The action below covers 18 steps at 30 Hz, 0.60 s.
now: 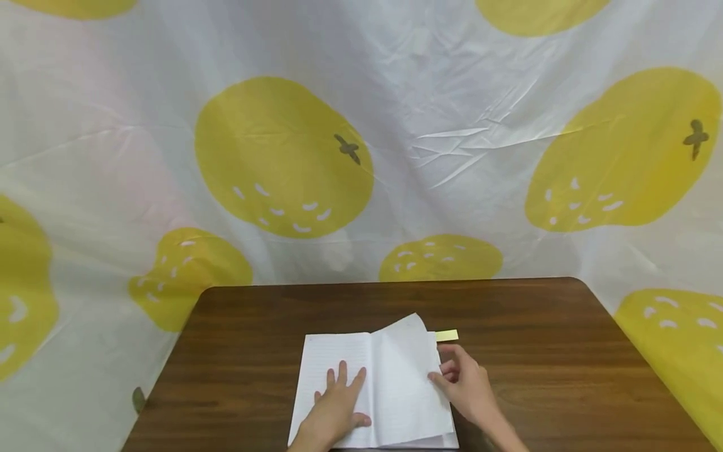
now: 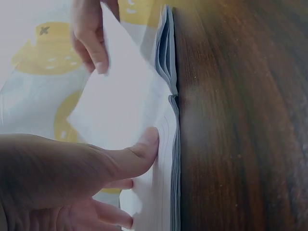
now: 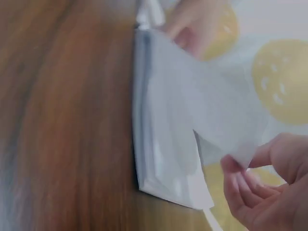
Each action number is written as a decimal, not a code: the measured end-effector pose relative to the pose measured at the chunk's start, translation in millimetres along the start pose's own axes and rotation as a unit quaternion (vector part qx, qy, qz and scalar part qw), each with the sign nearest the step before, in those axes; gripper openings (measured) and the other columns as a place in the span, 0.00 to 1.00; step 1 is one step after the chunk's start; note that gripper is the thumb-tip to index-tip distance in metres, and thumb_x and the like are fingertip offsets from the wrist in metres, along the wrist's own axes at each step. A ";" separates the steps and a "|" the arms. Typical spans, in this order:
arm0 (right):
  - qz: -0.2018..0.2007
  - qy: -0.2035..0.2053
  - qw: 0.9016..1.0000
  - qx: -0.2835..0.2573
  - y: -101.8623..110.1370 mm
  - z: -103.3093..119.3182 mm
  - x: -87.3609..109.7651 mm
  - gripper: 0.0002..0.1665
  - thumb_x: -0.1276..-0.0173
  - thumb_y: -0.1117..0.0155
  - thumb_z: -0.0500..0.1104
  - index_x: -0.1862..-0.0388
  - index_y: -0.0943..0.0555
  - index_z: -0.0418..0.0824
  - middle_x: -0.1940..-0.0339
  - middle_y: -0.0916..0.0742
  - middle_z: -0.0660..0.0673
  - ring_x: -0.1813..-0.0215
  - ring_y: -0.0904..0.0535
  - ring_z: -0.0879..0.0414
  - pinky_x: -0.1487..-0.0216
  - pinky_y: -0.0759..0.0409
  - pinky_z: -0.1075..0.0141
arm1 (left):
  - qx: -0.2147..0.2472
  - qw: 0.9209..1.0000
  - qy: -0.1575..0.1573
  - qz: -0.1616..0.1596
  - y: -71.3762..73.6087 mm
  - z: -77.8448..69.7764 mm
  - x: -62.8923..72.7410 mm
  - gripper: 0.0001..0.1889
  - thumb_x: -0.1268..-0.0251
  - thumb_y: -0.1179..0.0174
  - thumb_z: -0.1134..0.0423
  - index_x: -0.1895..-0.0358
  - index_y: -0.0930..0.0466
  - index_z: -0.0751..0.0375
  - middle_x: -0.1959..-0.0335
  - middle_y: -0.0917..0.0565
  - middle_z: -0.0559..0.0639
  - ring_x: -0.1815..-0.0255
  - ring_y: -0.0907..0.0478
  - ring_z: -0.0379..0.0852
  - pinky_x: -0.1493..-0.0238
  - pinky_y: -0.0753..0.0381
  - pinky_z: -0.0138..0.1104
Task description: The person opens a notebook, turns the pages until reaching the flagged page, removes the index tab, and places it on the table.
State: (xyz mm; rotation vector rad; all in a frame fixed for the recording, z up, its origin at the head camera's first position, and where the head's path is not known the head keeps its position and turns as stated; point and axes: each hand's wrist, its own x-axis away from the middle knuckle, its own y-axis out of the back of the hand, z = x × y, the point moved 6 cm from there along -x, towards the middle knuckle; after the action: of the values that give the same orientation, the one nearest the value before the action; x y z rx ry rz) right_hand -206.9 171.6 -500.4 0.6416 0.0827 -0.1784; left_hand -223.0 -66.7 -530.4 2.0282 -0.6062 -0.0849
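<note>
An open notebook with faintly lined white pages [image 1: 333,351] lies at the front of the table. My left hand [image 1: 334,408] rests on its left page with the fingers spread, the thumb reaching toward the fold. On the other side, my right hand [image 1: 465,383] pinches the outer edge of a page [image 1: 403,383] between thumb and fingers. That page is lifted and curves up from the stack, its far corner raised in the head view. In the right wrist view the pinched page [image 3: 226,110] stands away from the pages beneath.
A yellow sticky tab [image 1: 447,335] juts from the notebook's far right edge. The brown wood-grain table [image 1: 565,351] extends around the notebook. Behind it hangs a white cloth [image 1: 440,188] printed with large yellow fruit.
</note>
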 end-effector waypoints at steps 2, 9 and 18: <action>0.019 -0.059 0.995 -0.079 1.1 -10.9 -4.0 0.23 0.41 0.24 0.32 0.48 0.20 0.31 0.74 0.12 0.45 0.72 0.18 0.62 0.68 0.20 0.72 | 0.000 1.000 0.000 0.001 -0.8 0.0 0.0 0.44 0.46 0.27 0.53 0.25 0.34 0.62 0.25 0.44 0.81 0.27 0.47 0.86 0.46 0.35 0.79; 0.056 -0.132 0.971 -0.192 -4.9 -29.0 -7.7 0.20 0.37 0.26 0.37 0.51 0.21 0.29 0.71 0.10 0.43 0.70 0.18 0.60 0.66 0.18 0.67 | 0.003 1.000 -0.001 0.000 -0.1 0.6 0.2 0.45 0.46 0.27 0.52 0.25 0.35 0.62 0.24 0.44 0.81 0.26 0.47 0.85 0.45 0.35 0.78; 0.086 -0.140 0.966 -0.199 -32.8 -27.5 -8.6 0.18 0.35 0.27 0.40 0.55 0.23 0.30 0.68 0.08 0.41 0.68 0.17 0.58 0.65 0.15 0.67 | -0.005 1.000 -0.029 -0.002 4.4 9.4 -0.1 0.38 0.35 0.33 0.55 0.25 0.35 0.65 0.24 0.41 0.78 0.27 0.40 0.80 0.40 0.29 0.70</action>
State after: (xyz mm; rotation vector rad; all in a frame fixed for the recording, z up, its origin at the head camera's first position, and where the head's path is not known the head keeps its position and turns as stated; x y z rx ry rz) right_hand -222.2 163.5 -540.5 0.2164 -0.2068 -0.0796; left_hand -227.6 -75.9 -531.7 2.0227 -0.6368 -0.1493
